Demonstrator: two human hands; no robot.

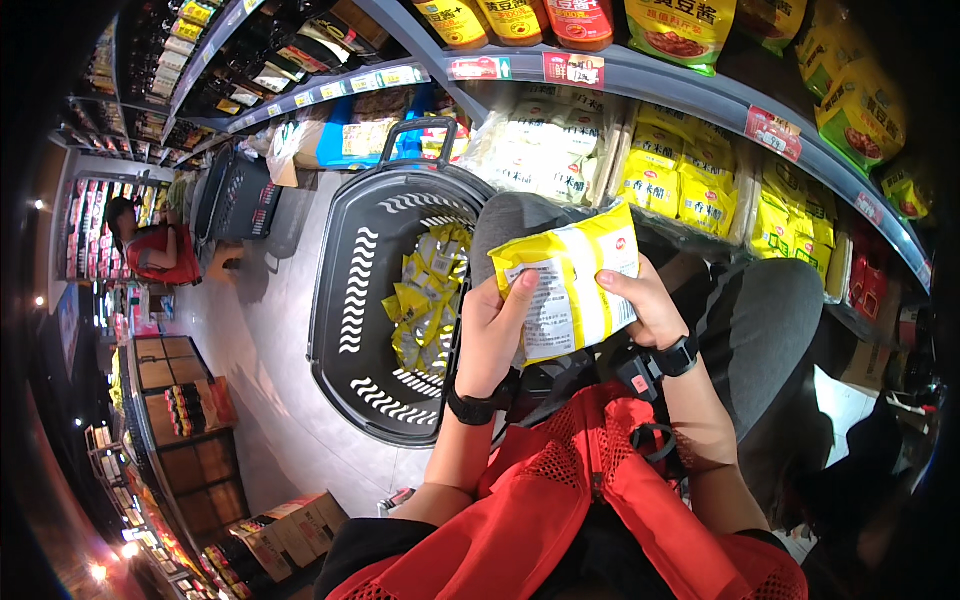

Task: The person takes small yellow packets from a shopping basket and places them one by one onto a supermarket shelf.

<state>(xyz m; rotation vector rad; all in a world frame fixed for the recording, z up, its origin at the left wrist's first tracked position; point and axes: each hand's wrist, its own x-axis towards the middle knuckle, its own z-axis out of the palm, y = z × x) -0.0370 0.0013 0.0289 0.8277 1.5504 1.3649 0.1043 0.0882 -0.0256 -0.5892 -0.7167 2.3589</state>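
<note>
Both hands hold one yellow soft pouch (575, 275) with a white printed panel, tilted up in front of my lap. My left hand (492, 330) pinches its left edge, thumb on top. At the right edge my right hand (652, 305) grips it the same way, the thumb lying on the printed face. The fingers underneath are hidden by the pouch. Just left of my knees stands a black shopping basket (333, 310) with its handle up. Several small yellow pouches (432, 290) lie heaped inside along its right side.
Ahead, the low shelf holds cartons of white pouches (545, 150) and yellow pouches (685, 175). Its grey edge (690, 85) curves above them, with sauce bottles and bags on top. A person in a red vest (172, 255) is at far left beside another basket (235, 195). Cardboard boxes (300, 535) stand lower left.
</note>
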